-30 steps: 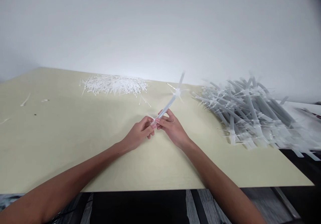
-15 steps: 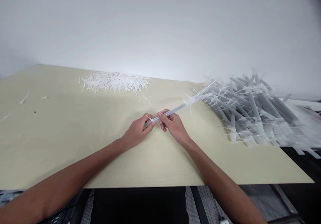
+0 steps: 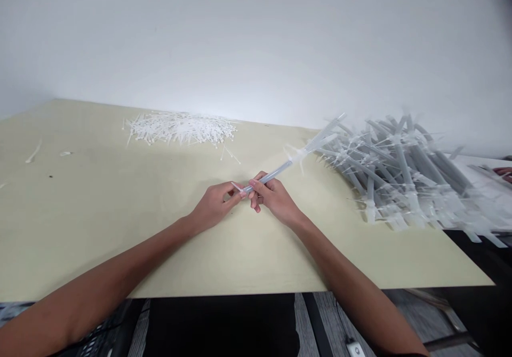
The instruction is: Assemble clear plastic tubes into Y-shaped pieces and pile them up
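A clear plastic tube [image 3: 276, 173] slants up to the right from my hands, its far part branching where white ties are fastened round it. My right hand [image 3: 274, 197] is closed round the tube near its lower end. At that end, my left hand [image 3: 218, 202] pinches a small white zip tie [image 3: 237, 187] between thumb and forefinger. The tie touches or sits round the tube's end; its loop is too small to make out. The tube's branched end overlaps the left side of a heap of similar tube pieces [image 3: 404, 170] in the view.
A pile of white zip ties [image 3: 182, 128] lies at the back of the pale table [image 3: 100, 202], near the wall. Loose ties [image 3: 34, 151] and a dark speck are at the left. The table's front edge runs before my body.
The view has shifted slightly. My left hand has moved toward the tube's lower end, and the branched far end has swung a little up and left.
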The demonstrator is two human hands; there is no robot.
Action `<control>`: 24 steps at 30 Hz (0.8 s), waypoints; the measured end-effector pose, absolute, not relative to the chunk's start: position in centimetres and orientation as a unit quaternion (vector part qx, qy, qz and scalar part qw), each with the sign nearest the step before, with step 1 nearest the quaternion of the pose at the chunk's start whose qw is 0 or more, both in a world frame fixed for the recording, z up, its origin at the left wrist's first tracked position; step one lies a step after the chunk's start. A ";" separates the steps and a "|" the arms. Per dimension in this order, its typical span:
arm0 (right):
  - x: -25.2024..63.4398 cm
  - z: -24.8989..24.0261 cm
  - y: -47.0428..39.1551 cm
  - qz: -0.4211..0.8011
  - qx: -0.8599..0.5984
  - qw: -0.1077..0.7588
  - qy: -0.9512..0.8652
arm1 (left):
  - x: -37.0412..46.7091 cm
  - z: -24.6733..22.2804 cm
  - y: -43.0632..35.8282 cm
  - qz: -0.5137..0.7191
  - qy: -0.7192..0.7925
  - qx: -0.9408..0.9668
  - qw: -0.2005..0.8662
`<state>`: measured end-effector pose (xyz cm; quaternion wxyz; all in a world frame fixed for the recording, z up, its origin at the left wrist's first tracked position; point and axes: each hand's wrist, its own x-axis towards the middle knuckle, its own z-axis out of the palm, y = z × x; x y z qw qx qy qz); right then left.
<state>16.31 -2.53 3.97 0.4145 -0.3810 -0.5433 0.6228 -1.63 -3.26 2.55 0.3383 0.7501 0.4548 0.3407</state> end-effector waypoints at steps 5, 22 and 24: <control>16.4 3.8 -2.5 0.624 -0.381 0.397 -0.555 | -1.9 2.7 -3.2 0.322 0.449 0.756 0.352; 16.5 3.5 -2.5 0.629 -0.371 0.365 -0.578 | -2.4 2.8 -2.7 0.285 0.406 0.725 0.478; 16.5 3.5 -2.5 0.630 -0.372 0.364 -0.577 | -2.5 2.6 -2.6 0.282 0.404 0.717 0.494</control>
